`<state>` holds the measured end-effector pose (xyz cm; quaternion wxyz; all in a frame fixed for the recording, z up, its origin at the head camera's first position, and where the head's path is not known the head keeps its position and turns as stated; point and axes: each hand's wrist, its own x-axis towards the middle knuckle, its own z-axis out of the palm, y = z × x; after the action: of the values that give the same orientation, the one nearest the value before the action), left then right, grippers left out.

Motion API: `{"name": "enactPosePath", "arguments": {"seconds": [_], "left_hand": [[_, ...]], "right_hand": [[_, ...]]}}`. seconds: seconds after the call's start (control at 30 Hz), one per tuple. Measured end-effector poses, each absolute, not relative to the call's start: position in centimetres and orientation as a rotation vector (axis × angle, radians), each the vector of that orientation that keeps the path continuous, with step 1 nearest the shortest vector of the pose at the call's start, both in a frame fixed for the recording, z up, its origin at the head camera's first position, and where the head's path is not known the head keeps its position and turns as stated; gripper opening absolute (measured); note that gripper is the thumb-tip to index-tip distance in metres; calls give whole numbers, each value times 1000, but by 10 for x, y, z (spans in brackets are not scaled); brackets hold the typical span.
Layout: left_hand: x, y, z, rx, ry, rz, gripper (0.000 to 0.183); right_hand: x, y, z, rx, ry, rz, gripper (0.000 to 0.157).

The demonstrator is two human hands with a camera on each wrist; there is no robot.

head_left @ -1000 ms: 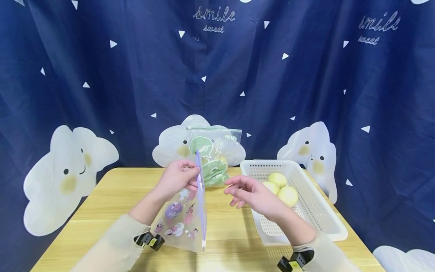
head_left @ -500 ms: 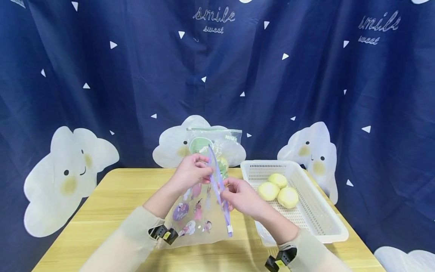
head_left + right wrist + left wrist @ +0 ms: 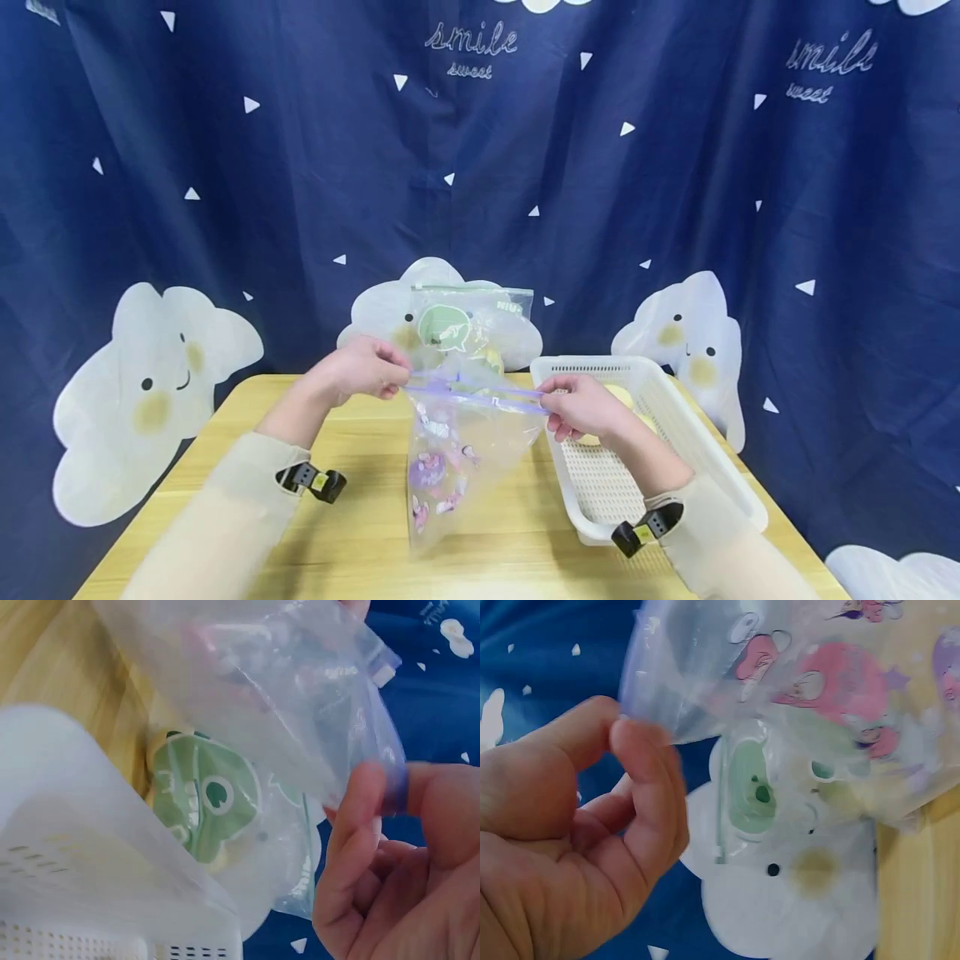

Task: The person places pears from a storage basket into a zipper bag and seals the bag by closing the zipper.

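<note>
A clear zip bag point(image 3: 438, 467) with pink and purple cartoon prints hangs above the table. My left hand point(image 3: 369, 367) pinches one end of its purple top edge, thumb against fingers in the left wrist view. At the opposite end, my right hand point(image 3: 581, 406) pinches the same edge between thumb and forefinger. The purple strips stretch nearly level between both hands and look slightly parted in the middle. A white slider point(image 3: 384, 675) shows at the far end of the strip in the right wrist view. Behind stands a green-printed zip bag point(image 3: 444, 327) with something yellow inside, partly covered.
A white perforated basket point(image 3: 720, 467) stands on the right side of the wooden table point(image 3: 352, 500). Pale yellow round fruits point(image 3: 622, 394) lie in it, partly behind my right hand. A dark blue curtain point(image 3: 300, 167) with cloud prints hangs behind the table.
My right hand has come to the bag and pinched its edge. Both hands have since spread sideways, turning the purple edge from steep to nearly level between them.
</note>
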<state>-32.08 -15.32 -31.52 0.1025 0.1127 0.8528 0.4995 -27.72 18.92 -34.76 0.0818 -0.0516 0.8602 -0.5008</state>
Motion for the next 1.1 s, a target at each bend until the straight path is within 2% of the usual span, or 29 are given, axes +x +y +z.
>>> {"name": "enactPosePath", "arguments": {"seconds": [0.3, 0.67, 1.1], "left_hand": [[-321, -153, -325, 353, 2342, 1498, 34], [-321, -160, -333, 420, 2237, 1708, 37], [-315, -150, -346, 488, 2063, 1878, 40]], "right_hand": [[-285, 198, -351, -203, 2460, -1583, 23], [-286, 201, -347, -176, 2510, -1550, 36], [-288, 195, -353, -268, 2416, -1661, 25]]}}
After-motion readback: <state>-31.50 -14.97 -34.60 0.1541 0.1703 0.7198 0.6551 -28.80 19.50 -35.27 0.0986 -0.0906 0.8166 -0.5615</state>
